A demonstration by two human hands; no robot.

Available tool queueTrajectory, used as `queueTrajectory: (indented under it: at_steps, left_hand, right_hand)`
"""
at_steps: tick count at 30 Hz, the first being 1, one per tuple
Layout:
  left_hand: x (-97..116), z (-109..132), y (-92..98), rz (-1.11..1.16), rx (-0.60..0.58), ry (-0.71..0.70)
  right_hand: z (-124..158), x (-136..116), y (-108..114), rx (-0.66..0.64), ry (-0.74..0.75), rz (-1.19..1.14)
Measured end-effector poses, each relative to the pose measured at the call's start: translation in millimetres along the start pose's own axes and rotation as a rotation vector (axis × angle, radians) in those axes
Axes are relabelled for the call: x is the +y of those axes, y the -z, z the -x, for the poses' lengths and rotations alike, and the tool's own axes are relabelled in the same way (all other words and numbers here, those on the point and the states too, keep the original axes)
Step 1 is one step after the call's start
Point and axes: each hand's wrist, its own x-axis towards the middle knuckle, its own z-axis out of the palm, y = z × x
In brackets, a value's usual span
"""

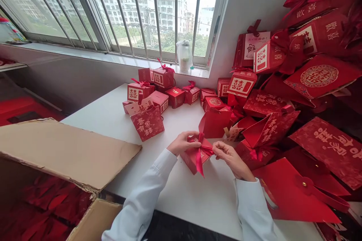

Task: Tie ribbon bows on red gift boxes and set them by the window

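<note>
A small red gift box with a red ribbon rests on the white table in front of me. My left hand pinches the ribbon at the box's top left. My right hand pinches the ribbon's other end at the top right. A ribbon tail hangs down over the box's front. Both arms wear white sleeves.
Several small red boxes cluster at the table's far side below the window. A tall heap of red boxes and bags fills the right. An open cardboard carton holding red items stands at the left. A plastic-wrapped jar sits on the sill.
</note>
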Motion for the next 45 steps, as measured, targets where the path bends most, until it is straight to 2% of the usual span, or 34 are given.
queueTrajectory:
  at_steps: [6,12,16,20,25,27,30,32,35,38,41,43,45]
  left_hand:
    - [2,7,1.1,0.026,0.011,-0.011]
    - [0,21,12.8,-0.04,0.232,-0.023]
    - [4,31,16.1,-0.083,0.346,0.0]
    - [8,42,15.5,-0.122,0.421,0.032]
    - [-4,50,18.4,-0.234,0.512,0.066]
    - [-4,51,19.2,-0.315,0.588,0.043]
    - [9,50,11.2,-0.428,0.668,-0.049]
    - [22,47,-3.8,-0.506,0.633,-0.14]
    - [35,43,-35.2,-0.754,0.494,-0.262]
    - [33,45,-57.7,-0.948,0.454,-0.179]
    - [25,57,-57.2,-0.93,0.384,-0.146]
    - [22,65,-47.7,-0.849,0.322,-0.184]
    - [22,69,-36.3,-0.774,0.325,-0.205]
  right_hand:
    - [5,0,-2,0.035,-0.007,-0.061]
    - [13,11,-5,0.169,-0.021,-0.14]
    - [7,27,-6,0.232,-0.043,-0.146]
    - [-3,45,-8,0.279,-0.056,-0.086]
    - [-9,57,-7,0.338,-0.051,0.055]
    - [-9,58,-6,0.37,-0.038,0.114]
    - [-6,54,-4,0.429,-0.012,0.192]
    - [-4,51,-3,0.463,0.003,0.23]
    - [-1,46,-3,0.492,0.015,0.259]
    - [1,44,-1,0.502,0.011,0.247]
    - [5,44,1,0.502,0.011,0.201]
    - [8,44,0,0.493,0.02,0.153]
    - [10,40,-2,0.477,0.035,0.103]
